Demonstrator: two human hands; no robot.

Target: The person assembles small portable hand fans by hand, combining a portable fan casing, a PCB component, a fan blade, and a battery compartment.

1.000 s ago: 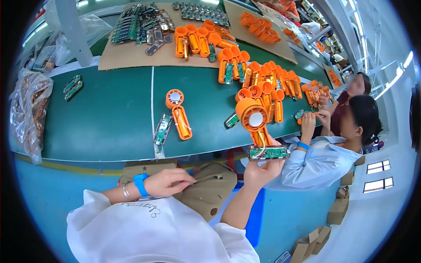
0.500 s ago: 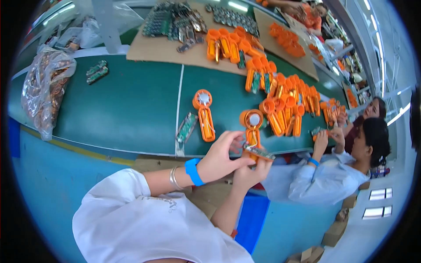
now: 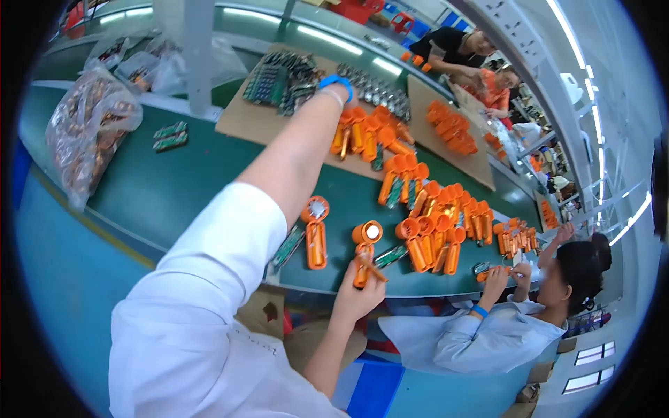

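My right hand [image 3: 357,298] is closed on the handle of an orange handheld fan housing [image 3: 366,233], near the table's front edge. Its round head has a pale disc in it, and an orange strip sticks out by my fingers. Beside it is a green circuit board [image 3: 390,256]. My left arm stretches far across the table; my left hand [image 3: 343,94], past a blue wristband, is among boards and orange housings, its fingers hidden. Another fan housing [image 3: 316,244] lies left of my right hand, next to a circuit board [image 3: 288,247].
Rows of orange housings [image 3: 435,230] run rightward along the green table. Cardboard [image 3: 240,118] bears piled circuit boards [image 3: 268,83] and silvery parts [image 3: 380,94]. A plastic bag of copper-coloured parts [image 3: 94,132] stands at left. A co-worker [image 3: 502,327] sits at right, others across the table.
My left hand has left the fan housing and reached forward to the back of the table. My right hand keeps the housing; the board seen across it is no longer visible there. The view has shifted.
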